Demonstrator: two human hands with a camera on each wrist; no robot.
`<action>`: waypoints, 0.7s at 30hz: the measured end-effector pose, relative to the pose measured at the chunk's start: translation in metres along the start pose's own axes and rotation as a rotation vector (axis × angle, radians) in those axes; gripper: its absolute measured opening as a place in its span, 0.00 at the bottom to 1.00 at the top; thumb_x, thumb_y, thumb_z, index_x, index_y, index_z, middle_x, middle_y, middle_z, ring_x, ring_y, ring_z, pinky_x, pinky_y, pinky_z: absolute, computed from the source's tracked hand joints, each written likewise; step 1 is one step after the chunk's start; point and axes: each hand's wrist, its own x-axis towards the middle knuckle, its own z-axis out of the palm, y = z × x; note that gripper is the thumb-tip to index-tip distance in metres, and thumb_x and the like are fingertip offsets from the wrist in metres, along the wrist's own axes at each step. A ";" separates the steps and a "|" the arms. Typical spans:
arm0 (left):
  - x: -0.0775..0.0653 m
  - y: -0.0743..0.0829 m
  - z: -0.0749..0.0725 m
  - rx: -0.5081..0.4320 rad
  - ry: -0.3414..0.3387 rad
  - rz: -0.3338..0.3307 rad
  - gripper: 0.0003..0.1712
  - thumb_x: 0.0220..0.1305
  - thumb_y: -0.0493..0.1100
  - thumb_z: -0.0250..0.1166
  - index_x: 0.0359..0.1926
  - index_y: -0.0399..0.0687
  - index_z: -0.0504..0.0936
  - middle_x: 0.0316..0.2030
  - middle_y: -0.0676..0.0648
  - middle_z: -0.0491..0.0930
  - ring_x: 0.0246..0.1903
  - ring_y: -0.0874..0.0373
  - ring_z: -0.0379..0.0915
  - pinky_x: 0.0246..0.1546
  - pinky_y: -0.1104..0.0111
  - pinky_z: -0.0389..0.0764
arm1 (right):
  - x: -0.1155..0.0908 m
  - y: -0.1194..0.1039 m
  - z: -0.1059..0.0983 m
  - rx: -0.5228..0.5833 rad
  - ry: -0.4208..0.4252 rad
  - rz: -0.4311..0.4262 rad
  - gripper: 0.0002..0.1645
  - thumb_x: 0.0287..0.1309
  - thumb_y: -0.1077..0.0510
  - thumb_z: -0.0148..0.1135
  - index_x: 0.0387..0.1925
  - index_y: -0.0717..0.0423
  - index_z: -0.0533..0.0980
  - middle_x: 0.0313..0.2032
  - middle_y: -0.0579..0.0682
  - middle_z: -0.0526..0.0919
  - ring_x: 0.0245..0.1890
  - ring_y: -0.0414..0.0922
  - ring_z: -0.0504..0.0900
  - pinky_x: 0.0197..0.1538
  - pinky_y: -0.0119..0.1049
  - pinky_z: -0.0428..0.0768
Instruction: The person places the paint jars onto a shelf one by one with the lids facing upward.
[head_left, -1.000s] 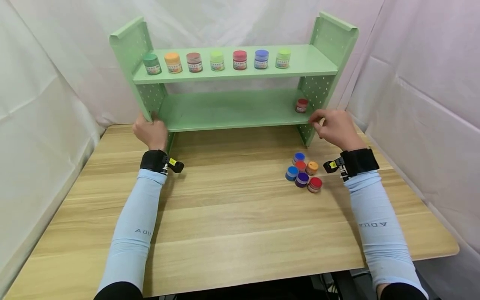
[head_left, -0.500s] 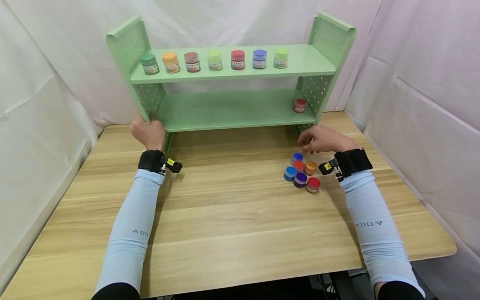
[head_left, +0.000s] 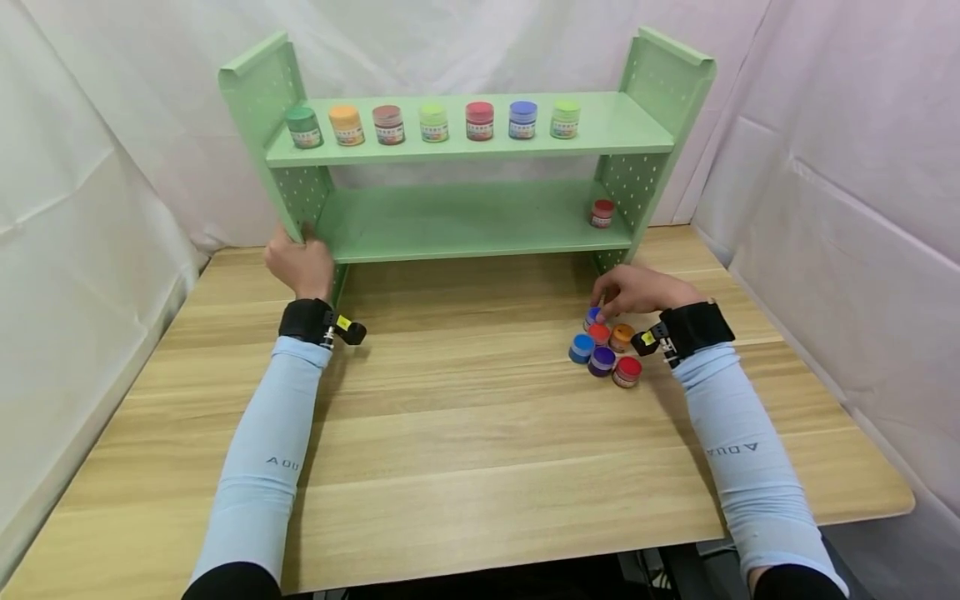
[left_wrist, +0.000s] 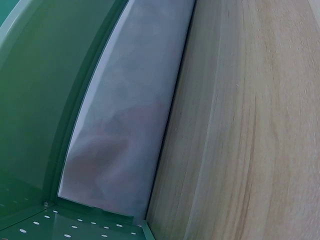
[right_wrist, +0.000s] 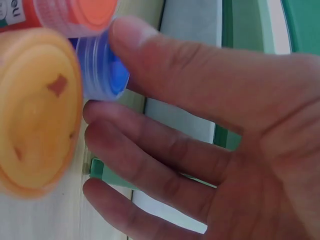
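My left hand (head_left: 302, 262) grips the lower left side panel of a green two-tier shelf (head_left: 480, 252); its fingers are partly hidden by the panel. At the right, my right hand (head_left: 637, 290) reaches over a cluster of small paint jars. Its thumb and a finger pinch a blue-lidded paint jar (right_wrist: 102, 70) at the back of that cluster. Beside it, an orange-lidded jar (right_wrist: 37, 115) and a red-orange-lidded jar (right_wrist: 95, 12) stand close. A light-blue-lidded jar (head_left: 581, 348), a purple-lidded jar (head_left: 602, 362) and a red-lidded jar (head_left: 627, 372) make up the front.
Several jars line the upper board, from a dark green jar (head_left: 304, 127) to a light green jar (head_left: 566, 119). One dark red jar (head_left: 602, 213) stands at the right end of the lower board. White cloth (head_left: 847, 208) hangs around the wooden table (head_left: 450, 467).
My right hand has come down from the shelf's lower right corner to the jar cluster and taken hold of the blue-lidded paint jar. My left hand stays on the side panel.
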 end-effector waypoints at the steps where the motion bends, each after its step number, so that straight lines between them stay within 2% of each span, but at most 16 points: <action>1: 0.000 0.000 0.001 -0.002 -0.001 -0.002 0.16 0.68 0.34 0.62 0.53 0.47 0.88 0.52 0.46 0.88 0.54 0.58 0.86 0.57 0.65 0.84 | 0.001 0.001 0.000 -0.002 0.004 -0.007 0.11 0.63 0.60 0.70 0.46 0.58 0.84 0.40 0.53 0.89 0.40 0.46 0.83 0.45 0.39 0.80; 11: 0.001 0.003 0.001 -0.013 0.007 0.004 0.18 0.68 0.32 0.62 0.54 0.49 0.88 0.53 0.47 0.88 0.55 0.59 0.86 0.58 0.68 0.82 | 0.003 0.005 -0.002 -0.008 0.054 -0.037 0.13 0.64 0.66 0.67 0.50 0.61 0.84 0.43 0.55 0.88 0.44 0.49 0.83 0.52 0.48 0.82; 21: 0.000 0.000 0.000 0.003 0.001 0.011 0.17 0.69 0.34 0.61 0.55 0.49 0.88 0.53 0.48 0.88 0.55 0.60 0.85 0.58 0.67 0.83 | 0.004 0.011 0.003 -0.011 0.115 -0.045 0.15 0.64 0.69 0.64 0.52 0.61 0.84 0.46 0.58 0.87 0.48 0.53 0.83 0.58 0.56 0.80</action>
